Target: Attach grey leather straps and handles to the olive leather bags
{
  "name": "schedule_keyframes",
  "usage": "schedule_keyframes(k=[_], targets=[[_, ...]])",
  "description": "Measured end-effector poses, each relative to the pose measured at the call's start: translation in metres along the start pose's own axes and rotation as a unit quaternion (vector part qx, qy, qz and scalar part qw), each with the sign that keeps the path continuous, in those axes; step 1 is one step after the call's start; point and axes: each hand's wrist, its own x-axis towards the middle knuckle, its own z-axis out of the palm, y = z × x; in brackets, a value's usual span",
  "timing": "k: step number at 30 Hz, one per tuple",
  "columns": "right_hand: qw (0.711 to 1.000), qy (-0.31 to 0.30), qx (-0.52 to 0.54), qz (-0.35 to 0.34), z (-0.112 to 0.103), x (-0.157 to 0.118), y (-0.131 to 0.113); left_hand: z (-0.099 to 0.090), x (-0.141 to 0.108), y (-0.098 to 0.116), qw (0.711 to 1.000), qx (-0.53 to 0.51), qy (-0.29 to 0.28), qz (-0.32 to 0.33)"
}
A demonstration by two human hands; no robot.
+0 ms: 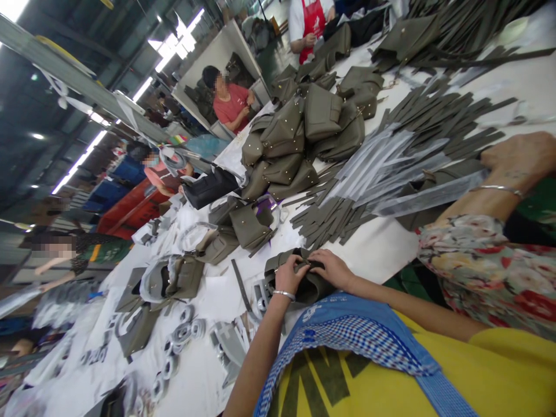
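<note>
An olive-green bag (319, 288) rests at the table's near edge, against the blue apron. My left hand (290, 274), with a silver bangle at its wrist, is closed on the bag's upper edge. From the right, my right hand (332, 269) grips the same edge, its fingertips close to those of my left hand. A small metallic piece shows between the hands, too small to make out. The bag's underside is hidden.
Behind the hands lie a pile of olive bags (282, 139) and many loose strips (334, 217). Rolled grey pieces (182, 333) lie on the left. A co-worker's arm (486, 191) in a floral sleeve reaches in at right. Other people stand across the white table (369, 246).
</note>
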Motion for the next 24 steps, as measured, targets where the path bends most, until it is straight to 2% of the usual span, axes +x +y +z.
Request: schedule_keyframes(k=[3, 6, 11, 19, 24], targets=[[1.0, -0.004, 0.022, 0.001, -0.003, 0.002, -0.003, 0.001, -0.003, -0.002, 0.999, -0.043, 0.007, 0.028], [0.996, 0.001, 0.081, 0.033, -0.006, 0.005, -0.003, 0.004, -0.005, -0.004, 0.997, -0.061, 0.006, 0.053], [0.983, -0.018, 0.157, 0.093, -0.008, 0.011, 0.005, 0.009, -0.007, -0.008, 0.997, -0.061, 0.0, 0.05], [0.981, -0.082, 0.129, 0.119, -0.016, 0.018, -0.001, 0.007, -0.013, 0.006, 0.998, 0.021, -0.015, 0.064], [0.986, -0.082, 0.071, 0.128, -0.011, 0.014, -0.002, 0.006, -0.014, 0.015, 0.998, 0.049, -0.028, 0.029]])
